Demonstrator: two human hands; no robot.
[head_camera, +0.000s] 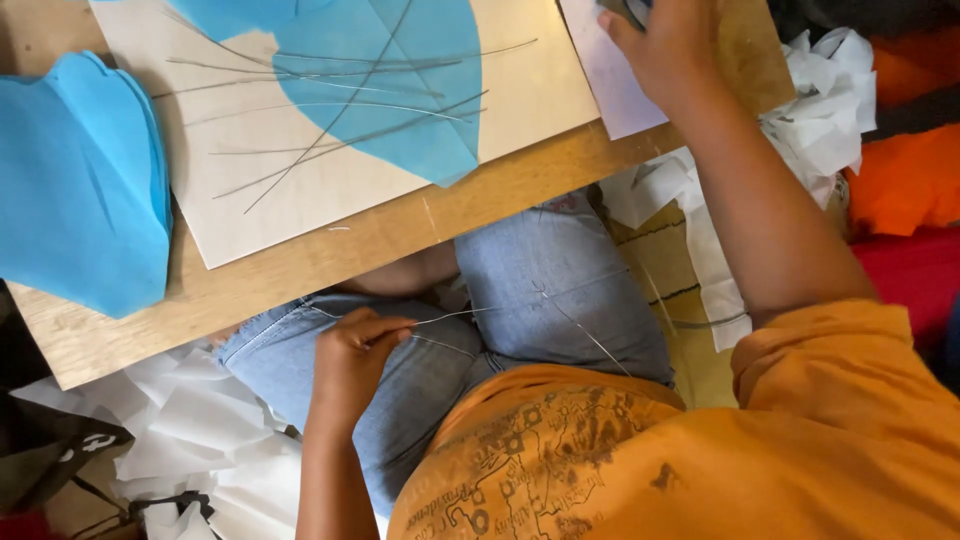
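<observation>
Closest to me I see an orange printed shirt (700, 450) and blue jeans (530, 290) on folded legs. The left hand (352, 362) rests over the jeans. Its fingers are pinched shut on some thin silver wires (520, 305), which run from the hand across the lap toward the right. Crumpled white paper (200, 440) lies on the floor beside that arm.

A bit farther is a low wooden board table (330, 255). A pale cream card sheet (300, 170) lies flat on it. A sky-blue tissue paper shape (400, 80) lies on the card, and more loose thin grey wires (330, 120) lie crossed over both. A stack of sky-blue tissue paper pieces (80, 180) sits at the left end of the table and hangs a little over the edge.

Farthest away, the right hand (665, 45) reaches up to the top of the view. It presses on a white paper sheet (615, 85) at the table's far right. It seems to touch something dark at the top edge, but I cannot tell if it grips it. More white crumpled paper (825, 105) and orange cloth (910, 180) lie off to the right.
</observation>
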